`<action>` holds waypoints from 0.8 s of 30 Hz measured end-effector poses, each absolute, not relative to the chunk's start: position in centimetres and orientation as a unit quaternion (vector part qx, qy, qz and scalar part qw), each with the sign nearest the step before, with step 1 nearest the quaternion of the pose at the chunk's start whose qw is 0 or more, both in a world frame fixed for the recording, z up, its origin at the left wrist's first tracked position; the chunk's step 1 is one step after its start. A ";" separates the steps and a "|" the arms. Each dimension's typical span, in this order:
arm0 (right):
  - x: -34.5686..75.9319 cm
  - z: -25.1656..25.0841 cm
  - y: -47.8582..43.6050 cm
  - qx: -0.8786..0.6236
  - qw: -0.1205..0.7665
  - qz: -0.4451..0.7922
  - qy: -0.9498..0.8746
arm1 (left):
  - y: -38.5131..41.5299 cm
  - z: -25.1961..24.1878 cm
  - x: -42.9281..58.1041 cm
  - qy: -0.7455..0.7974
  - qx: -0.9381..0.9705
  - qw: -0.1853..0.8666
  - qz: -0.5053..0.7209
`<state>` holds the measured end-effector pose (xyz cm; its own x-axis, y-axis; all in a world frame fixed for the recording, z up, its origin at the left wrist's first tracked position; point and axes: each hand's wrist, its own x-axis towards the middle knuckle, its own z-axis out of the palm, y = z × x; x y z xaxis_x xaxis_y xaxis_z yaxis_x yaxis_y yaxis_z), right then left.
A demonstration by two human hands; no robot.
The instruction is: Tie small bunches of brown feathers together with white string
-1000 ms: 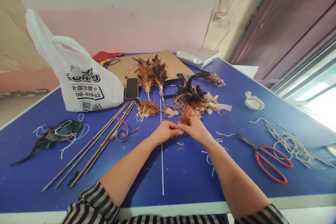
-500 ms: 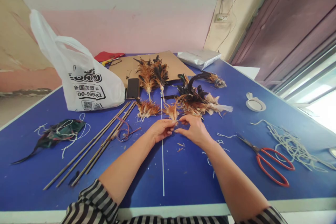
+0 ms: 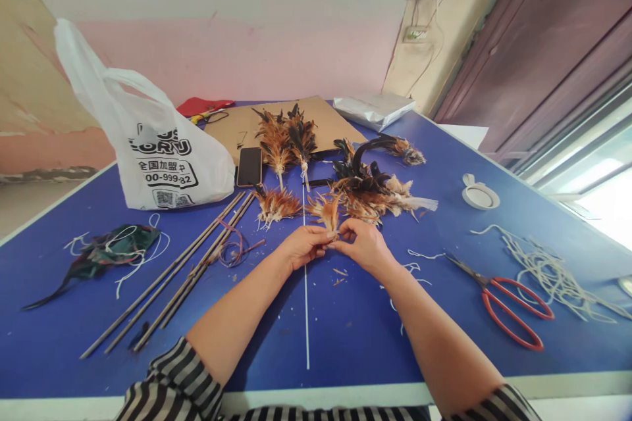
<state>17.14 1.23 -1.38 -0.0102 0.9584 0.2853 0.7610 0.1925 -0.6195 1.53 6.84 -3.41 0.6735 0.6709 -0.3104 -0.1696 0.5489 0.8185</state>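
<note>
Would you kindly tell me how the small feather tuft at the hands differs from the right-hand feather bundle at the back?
Hold: the left hand pinches the small tuft near its base; the right-hand bundle lies untouched, partly on the cardboard.
Colour: the small tuft is mostly light orange-brown; the right-hand bundle mixes much black with brown.
Size: the small tuft looks shorter than the right-hand bundle.
Both fan out away from the person.

White carrier bag point(image 3: 202, 168), Chinese line: 全国加盟, next character creased
Number below: 00-999-82, crossed by a fold
Logo point(image 3: 160, 146): too creased to read
</note>
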 end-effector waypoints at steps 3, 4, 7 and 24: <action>17.3 -1.4 1.2 -0.610 0.332 0.194 -0.692 | 7.1 -3.5 1.4 0.307 0.380 0.825 0.285; 17.3 -1.4 1.2 -0.607 0.331 0.208 -0.691 | 7.2 -3.5 1.4 0.307 0.375 0.825 0.291; 17.4 -1.4 1.3 -0.599 0.343 0.230 -0.687 | 7.7 -3.6 1.2 0.306 0.374 0.820 0.307; 17.1 0.1 5.0 -0.636 0.098 -0.067 -0.762 | 11.0 -5.3 -0.6 0.248 0.309 0.789 0.469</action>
<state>17.07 4.97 0.08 -0.1713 0.9569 0.2346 0.9832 0.1814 -0.0217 -0.63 11.05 -5.31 0.4367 0.8940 -0.1008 -0.5876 0.3682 0.7205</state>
